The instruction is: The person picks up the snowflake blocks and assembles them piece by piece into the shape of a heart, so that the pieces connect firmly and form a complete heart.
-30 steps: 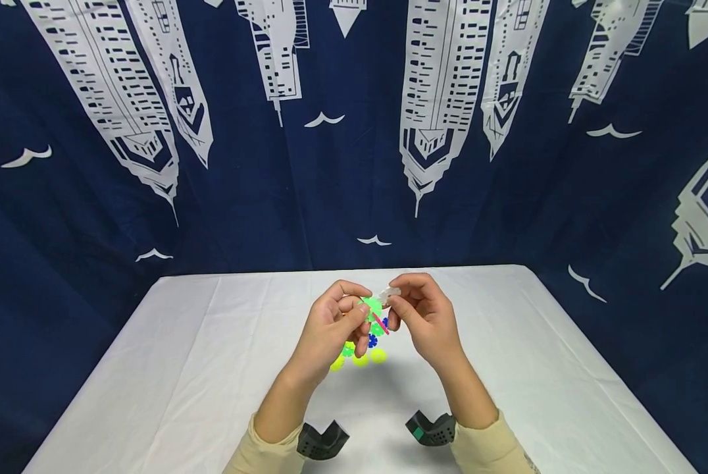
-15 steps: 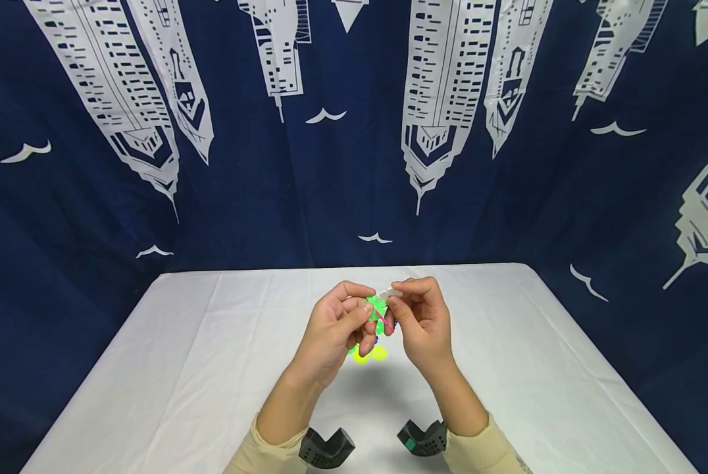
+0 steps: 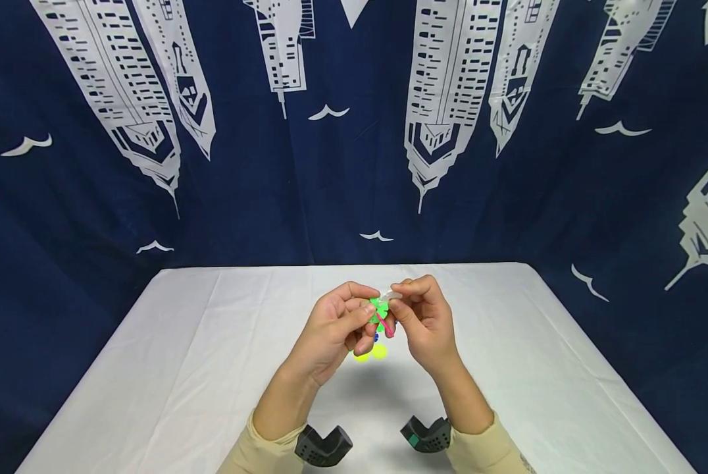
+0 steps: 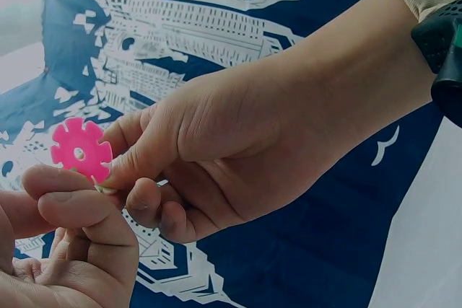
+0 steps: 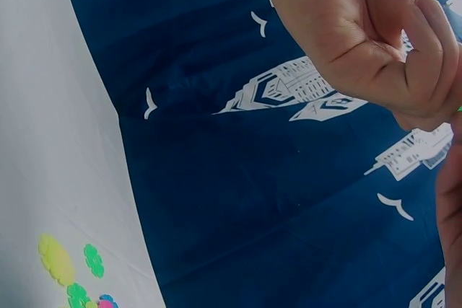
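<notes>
In front of the chest, the left hand (image 3: 337, 324) pinches a green notched plastic disc (image 3: 380, 308) between thumb and fingers. A pink notched disc (image 4: 81, 149) stands edge-on at the green one in the head view; it appears slotted into it. The right hand (image 3: 424, 321) pinches a white notched disc (image 3: 391, 295) against the green disc's upper edge. Whether the white and green discs interlock cannot be told. In the left wrist view, the right hand's fingertips are beside the pink disc and the left hand (image 4: 79, 250) is close below. Fingers hide much of the discs.
Several loose discs lie on the white-covered table (image 3: 200, 368) beneath the hands, among them yellow discs (image 3: 379, 351) and a green disc (image 5: 93, 260). A dark blue curtain (image 3: 342, 191) with white building prints hangs behind. Black devices (image 3: 324, 446) are worn at both wrists.
The hands have drawn closer together, and the white disc has come from slightly apart to the green disc's edge. Over the last half second they have barely moved.
</notes>
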A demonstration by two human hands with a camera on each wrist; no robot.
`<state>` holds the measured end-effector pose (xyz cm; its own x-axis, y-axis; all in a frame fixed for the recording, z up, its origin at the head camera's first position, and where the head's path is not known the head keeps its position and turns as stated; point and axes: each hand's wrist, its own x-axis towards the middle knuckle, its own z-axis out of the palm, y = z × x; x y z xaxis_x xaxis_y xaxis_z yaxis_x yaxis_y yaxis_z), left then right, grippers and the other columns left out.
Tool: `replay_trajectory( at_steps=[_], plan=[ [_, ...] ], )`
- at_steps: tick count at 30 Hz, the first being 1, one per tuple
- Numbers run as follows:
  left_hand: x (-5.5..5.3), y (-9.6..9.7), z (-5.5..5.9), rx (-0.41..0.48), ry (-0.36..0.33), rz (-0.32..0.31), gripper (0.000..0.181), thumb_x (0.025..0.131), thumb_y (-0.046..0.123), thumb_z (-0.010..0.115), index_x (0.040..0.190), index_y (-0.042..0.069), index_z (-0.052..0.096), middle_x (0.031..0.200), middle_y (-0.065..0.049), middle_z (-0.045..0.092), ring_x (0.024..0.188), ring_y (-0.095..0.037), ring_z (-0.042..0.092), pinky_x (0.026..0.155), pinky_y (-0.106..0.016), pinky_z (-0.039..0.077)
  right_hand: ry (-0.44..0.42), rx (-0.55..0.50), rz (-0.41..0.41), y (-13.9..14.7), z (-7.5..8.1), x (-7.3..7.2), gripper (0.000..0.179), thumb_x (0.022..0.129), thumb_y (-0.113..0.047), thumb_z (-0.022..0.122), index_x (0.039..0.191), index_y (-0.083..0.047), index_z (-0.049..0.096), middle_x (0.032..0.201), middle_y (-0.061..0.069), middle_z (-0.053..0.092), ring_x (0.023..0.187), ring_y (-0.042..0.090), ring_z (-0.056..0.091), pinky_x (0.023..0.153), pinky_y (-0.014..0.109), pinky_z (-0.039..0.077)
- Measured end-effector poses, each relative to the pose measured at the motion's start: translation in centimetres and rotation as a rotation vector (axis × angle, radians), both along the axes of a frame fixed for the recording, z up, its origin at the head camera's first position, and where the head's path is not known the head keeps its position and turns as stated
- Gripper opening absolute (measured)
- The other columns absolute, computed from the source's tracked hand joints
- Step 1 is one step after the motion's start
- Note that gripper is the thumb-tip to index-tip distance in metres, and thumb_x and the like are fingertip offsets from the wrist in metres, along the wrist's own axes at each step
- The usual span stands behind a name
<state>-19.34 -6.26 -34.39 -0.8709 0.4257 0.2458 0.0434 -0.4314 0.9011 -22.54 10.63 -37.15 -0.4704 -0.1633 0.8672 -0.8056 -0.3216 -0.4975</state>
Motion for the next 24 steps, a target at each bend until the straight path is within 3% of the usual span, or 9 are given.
replay_trajectory(
  at_steps=[8, 15, 20, 24],
  plan=[
    [-0.3, 0.4, -0.4, -0.046, 0.01, 0.013, 0.02, 0.098, -0.002, 0.049, 0.117, 0.004, 0.048, 0.071, 0.004, 0.061, 0.051, -0.009, 0.051, 0.049, -0.017, 0.044, 0.007, 0.022, -0.04, 0.3, -0.2, -0.3, 0.019, 0.098, 0.003, 0.056, 0.11, 0.015, 0.048, 0.091, -0.002, 0.062, 0.058, 0.018, 0.051, 0.049, 0.022, 0.047],
    [-0.8, 0.7, -0.9, -0.1, 0.042, 0.036, 0.018, 0.098, 0.0, 0.054, 0.115, 0.003, 0.049, 0.075, 0.003, 0.068, 0.053, -0.009, 0.057, 0.054, -0.019, 0.05, -0.054, 0.146, -0.192, 1.1, 0.0, -0.2, 0.018, 0.095, 0.009, 0.056, 0.111, 0.017, 0.052, 0.096, -0.009, 0.061, 0.066, 0.013, 0.053, 0.055, 0.022, 0.048],
    [-1.0, 0.7, -1.0, -0.104, 0.055, 0.073, 0.017, 0.097, 0.001, 0.058, 0.112, 0.004, 0.05, 0.072, 0.003, 0.069, 0.054, -0.009, 0.061, 0.054, -0.021, 0.054, -0.103, 0.229, -0.28, 1.7, 0.3, -0.4, 0.023, 0.092, 0.015, 0.056, 0.114, 0.01, 0.06, 0.09, 0.006, 0.062, 0.063, 0.016, 0.055, 0.054, 0.025, 0.05],
    [-1.1, 0.5, -0.9, -0.12, 0.061, 0.162, 0.021, 0.097, 0.002, 0.059, 0.115, 0.004, 0.049, 0.075, 0.002, 0.072, 0.057, -0.01, 0.063, 0.057, -0.022, 0.057, -0.131, 0.249, -0.365, 2.2, 0.5, -0.5, 0.027, 0.095, 0.011, 0.054, 0.12, 0.004, 0.062, 0.094, 0.015, 0.063, 0.066, 0.013, 0.057, 0.057, 0.022, 0.052]
  ],
)
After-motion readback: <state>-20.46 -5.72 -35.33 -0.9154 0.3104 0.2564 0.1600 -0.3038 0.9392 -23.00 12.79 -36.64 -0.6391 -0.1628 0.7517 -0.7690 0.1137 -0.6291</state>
